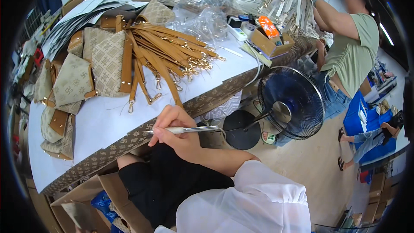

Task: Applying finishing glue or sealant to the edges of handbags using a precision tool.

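In front of my lap, by the table's near edge, my right hand [177, 134] is closed around a slim white and silver pen-shaped tool [189, 129]. Its thin tip points left, and what kind of tool it is I cannot make out. My left hand does not show. Beyond my right hand, tan straps [168, 54] with gold-coloured clasps lie fanned out on the table. One strap end hangs close to my fingers. Beige patterned bag pieces [108, 62] with tan trim and small metal studs are heaped to the left of the straps.
White sheeting [101, 123] covers the table. A black fan [291, 103] stands right of my hand. Clear plastic bags [202, 0] and a small cardboard box [269, 43] lie farther back. A co-worker [351, 47] handles pale straps [282, 0]. An open carton [114, 190] sits below left.
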